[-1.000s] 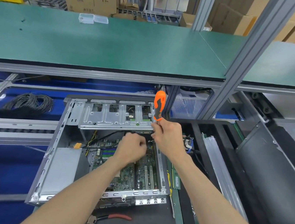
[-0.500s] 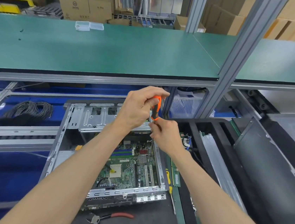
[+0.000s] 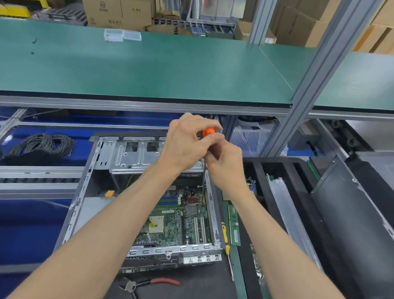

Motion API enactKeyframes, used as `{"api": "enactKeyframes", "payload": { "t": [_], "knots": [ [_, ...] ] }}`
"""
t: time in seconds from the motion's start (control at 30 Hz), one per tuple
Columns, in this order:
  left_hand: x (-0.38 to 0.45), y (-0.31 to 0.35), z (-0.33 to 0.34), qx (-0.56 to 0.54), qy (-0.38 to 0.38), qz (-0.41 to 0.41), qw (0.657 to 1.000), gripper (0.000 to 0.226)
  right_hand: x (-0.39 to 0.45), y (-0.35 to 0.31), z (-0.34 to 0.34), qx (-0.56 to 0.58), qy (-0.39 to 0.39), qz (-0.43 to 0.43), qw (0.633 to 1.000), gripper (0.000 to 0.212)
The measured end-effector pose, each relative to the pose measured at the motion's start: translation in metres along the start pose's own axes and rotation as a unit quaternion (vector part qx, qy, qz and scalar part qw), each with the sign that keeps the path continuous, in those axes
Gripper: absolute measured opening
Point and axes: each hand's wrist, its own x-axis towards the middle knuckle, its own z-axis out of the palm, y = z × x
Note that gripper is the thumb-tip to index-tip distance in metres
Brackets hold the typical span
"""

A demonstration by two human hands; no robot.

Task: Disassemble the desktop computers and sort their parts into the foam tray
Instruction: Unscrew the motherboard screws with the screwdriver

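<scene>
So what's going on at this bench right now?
A person is taking apart a desktop computer case that lies open on the bench, its circuit board showing. Both hands are on an orange-handled screwdriver: the left hand wraps the handle top, the right hand holds it lower down, with the shaft pointing down into the case. Red-handled pliers lie in front, and a black foam tray sits to the right.

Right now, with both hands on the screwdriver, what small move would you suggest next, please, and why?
Probably turn the screwdriver: both the left hand and right hand grip it, and its shaft runs down into the open case above the motherboard.
</scene>
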Motion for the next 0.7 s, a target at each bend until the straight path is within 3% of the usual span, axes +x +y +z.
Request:
{"api": "enactKeyframes", "payload": {
  "t": [0.17, 0.23, 0.33, 0.43, 0.6, 0.7],
  "knots": [
    [0.002, -0.003, -0.01, -0.093, -0.078, -0.054, 0.991, 0.03, 0.0, -0.002, -0.001, 0.024, -0.076, 0.015, 0.997, 0.012],
    [0.003, -0.003, -0.007, -0.114, -0.054, -0.1, 0.987, 0.027, 0.001, -0.001, 0.001, 0.011, -0.054, 0.016, 0.998, 0.011],
    [0.003, 0.0, -0.001, -0.14, -0.016, -0.142, 0.98, 0.024, 0.0, -0.001, 0.002, 0.011, 0.033, 0.036, 0.999, 0.026],
    [0.002, 0.005, 0.003, -0.122, -0.006, -0.125, 0.985, 0.019, 0.001, -0.003, 0.003, 0.026, 0.041, 0.041, 0.998, 0.023],
    [0.001, -0.001, -0.003, -0.131, -0.065, -0.096, 0.985, 0.033, 0.004, 0.002, -0.005, -0.011, -0.025, 0.021, 0.999, 0.01],
    [0.0, -0.001, -0.002, -0.149, -0.043, -0.11, 0.982, 0.034, 0.003, 0.003, -0.007, -0.003, -0.064, 0.026, 0.998, 0.012]
  ]
}}
